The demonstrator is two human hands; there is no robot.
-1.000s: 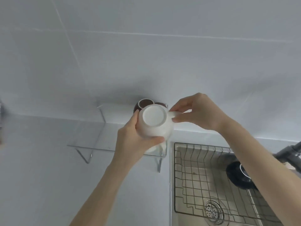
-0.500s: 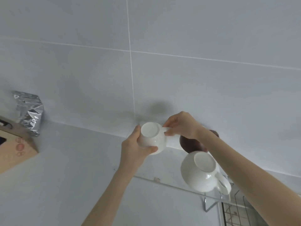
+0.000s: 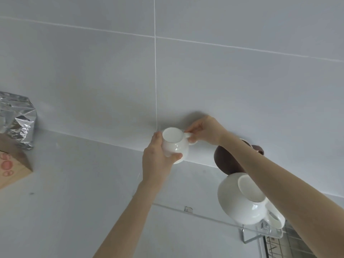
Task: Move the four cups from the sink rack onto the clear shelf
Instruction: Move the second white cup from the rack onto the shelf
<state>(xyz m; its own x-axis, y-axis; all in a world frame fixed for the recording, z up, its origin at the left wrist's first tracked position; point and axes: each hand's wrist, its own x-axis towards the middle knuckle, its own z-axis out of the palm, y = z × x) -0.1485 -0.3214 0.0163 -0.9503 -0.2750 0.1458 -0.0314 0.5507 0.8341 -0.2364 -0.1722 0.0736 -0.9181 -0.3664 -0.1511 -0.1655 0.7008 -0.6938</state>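
I hold a small white cup (image 3: 175,144) upside down over the back left part of the clear shelf (image 3: 201,213). My left hand (image 3: 158,161) wraps its body from the left and below. My right hand (image 3: 204,131) pinches its handle from the right. A second white cup (image 3: 240,202) stands upside down on the shelf's front right. Behind it a brown cup (image 3: 227,161) sits on the shelf, partly hidden by my right forearm.
A crumpled silver foil bag (image 3: 16,118) and a brown cardboard box (image 3: 11,161) stand on the counter at the far left. The wire sink rack (image 3: 279,246) shows at the bottom right corner. A tiled wall rises directly behind the shelf.
The view has swung left and closer, away from the sink. Both hands carried the white cup toward the back left of the shelf, and it now sits lower, close to the wall.
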